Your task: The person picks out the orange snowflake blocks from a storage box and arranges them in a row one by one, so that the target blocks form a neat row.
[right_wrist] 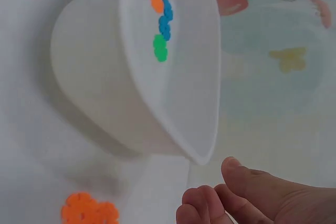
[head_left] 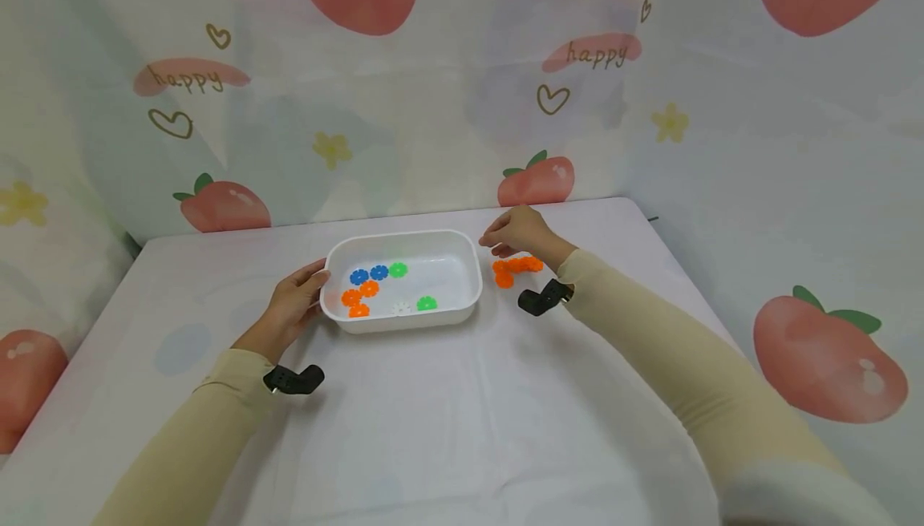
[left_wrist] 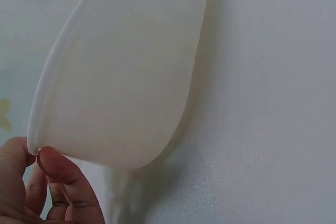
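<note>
A white rectangular plastic basin [head_left: 443, 273] stands on the table, holding flat snowflake-shaped plastic pieces: blue [head_left: 358, 277], green [head_left: 398, 269], orange [head_left: 369, 289] and a pale one [head_left: 401, 308]. My left hand [head_left: 292, 301] pinches the basin's left rim between thumb and fingers, seen closely in the left wrist view. Just beyond the opposite end, my right hand [head_left: 525, 231] hovers with loosely bent fingers. In the right wrist view its thumb [right_wrist: 233, 167] stands apart from the fingers, with nothing visible between them. Several orange snowflake pieces [head_left: 518, 266] lie bunched below that hand.
A pale cloth covers the table [head_left: 404, 414]. Behind it hangs a patterned backdrop [head_left: 433, 109] with fruit and "happy" prints. Each wrist carries a black camera mount, one on the left [head_left: 294, 380] and one on the right [head_left: 545, 298].
</note>
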Tool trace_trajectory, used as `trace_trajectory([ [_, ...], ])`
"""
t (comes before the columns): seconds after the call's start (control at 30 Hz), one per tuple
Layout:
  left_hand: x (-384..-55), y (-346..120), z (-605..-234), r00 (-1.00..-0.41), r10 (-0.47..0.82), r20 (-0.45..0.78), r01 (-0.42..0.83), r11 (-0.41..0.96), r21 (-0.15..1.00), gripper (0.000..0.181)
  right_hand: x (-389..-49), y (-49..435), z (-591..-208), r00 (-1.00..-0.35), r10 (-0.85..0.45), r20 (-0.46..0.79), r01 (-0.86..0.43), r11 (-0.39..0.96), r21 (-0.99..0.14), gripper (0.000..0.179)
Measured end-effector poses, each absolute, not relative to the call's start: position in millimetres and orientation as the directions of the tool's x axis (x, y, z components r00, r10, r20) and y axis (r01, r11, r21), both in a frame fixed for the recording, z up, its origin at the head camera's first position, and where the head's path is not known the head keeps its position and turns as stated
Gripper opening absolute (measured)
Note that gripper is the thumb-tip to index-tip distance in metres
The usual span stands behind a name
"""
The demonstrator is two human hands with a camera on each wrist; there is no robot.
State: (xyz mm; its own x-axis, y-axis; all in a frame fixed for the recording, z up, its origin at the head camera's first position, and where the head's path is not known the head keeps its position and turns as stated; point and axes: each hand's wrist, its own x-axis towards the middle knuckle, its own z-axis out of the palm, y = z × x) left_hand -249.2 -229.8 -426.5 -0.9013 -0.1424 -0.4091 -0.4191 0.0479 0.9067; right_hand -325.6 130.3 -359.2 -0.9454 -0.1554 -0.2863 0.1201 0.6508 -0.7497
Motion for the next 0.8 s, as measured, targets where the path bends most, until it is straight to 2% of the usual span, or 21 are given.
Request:
trace_trajectory([
  [0.2,-250,-231,-428,-0.900,-0.145,-0.411,-0.422,0.055,0.905,0.052,-327,93,-346,-0.934,-0.223,-0.280,0.095,0.600,-0.794,0.027],
  [0.37,-250,-231,-427,-0.898,-0.137,-0.418,-0.427,0.041,0.903,0.052,-325,63,-342,-0.913,-0.270,-0.305,0.127,0.523,-0.843,0.026],
  [0.8,-251,-233,-428,-0.903,-0.120,-0.413,-0.420,0.037,0.907,0.052,-316,3,-365,-0.865,-0.366,-0.343,0.124,0.507,-0.853,0.028],
])
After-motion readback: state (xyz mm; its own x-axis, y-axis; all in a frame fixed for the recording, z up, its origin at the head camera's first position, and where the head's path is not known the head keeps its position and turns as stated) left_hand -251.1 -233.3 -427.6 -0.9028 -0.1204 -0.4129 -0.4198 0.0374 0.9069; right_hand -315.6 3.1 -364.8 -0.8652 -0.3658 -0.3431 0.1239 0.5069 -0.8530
